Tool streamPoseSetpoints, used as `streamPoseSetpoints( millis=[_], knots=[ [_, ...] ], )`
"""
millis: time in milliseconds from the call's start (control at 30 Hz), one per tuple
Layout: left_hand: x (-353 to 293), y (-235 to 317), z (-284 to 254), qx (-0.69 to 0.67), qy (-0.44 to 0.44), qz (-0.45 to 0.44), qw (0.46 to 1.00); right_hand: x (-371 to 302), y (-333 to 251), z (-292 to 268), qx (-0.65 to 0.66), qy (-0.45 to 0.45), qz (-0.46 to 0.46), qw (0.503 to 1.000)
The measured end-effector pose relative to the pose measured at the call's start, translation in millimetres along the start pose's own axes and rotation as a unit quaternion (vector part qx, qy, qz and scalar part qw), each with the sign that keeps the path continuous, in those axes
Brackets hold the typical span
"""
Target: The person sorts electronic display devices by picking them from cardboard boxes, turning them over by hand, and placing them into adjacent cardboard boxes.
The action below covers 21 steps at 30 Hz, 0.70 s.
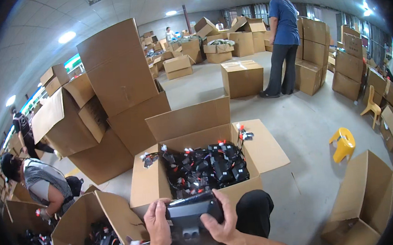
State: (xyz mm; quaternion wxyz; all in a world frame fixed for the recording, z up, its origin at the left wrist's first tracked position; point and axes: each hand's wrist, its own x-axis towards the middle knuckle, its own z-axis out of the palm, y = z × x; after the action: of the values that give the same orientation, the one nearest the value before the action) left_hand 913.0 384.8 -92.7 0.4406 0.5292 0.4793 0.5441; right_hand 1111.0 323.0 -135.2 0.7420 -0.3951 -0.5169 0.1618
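Between my two hands is a black box-shaped plastic unit (188, 213) with two round openings on its near face. My left hand (157, 225) grips its left end, fingers curled over the edge. My right hand (221, 218) closes round the right end, thumb pressed on the near face. Just beyond them stands an open cardboard box (146, 183) filled with black units (208, 165) that have wires and red and white connectors. Some connectors rest on its side flaps. At lower left, another open carton (68, 238) holds similar black units (102, 243).
A co-worker (46, 187) bends over a carton at left; another person (284, 39) stands beyond a closed box (242, 78). Tall cartons (120, 68) rise at back left. A yellow stool (342, 144) and an open carton (359, 197) are at right. My dark-clad knee (255, 214) shows nearby.
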Motion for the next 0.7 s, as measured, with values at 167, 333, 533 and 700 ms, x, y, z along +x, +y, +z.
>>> streamPoseSetpoints(
  millis=[167,333,533,700],
  knots=[
    [8,-23,15,-0.042,-0.036,0.034,0.998,54,5,-23,-0.017,0.003,0.042,0.999],
    [48,4,35,0.073,-0.315,-0.032,0.946,114,54,-43,0.021,-0.124,0.118,0.985],
    [182,-43,104,-0.102,-0.152,-0.012,0.983,167,186,-49,0.338,-0.341,0.398,0.782],
    [320,-126,136,-0.134,-0.103,-0.009,0.986,280,243,-66,-0.104,-0.326,0.375,0.862]
  ],
)
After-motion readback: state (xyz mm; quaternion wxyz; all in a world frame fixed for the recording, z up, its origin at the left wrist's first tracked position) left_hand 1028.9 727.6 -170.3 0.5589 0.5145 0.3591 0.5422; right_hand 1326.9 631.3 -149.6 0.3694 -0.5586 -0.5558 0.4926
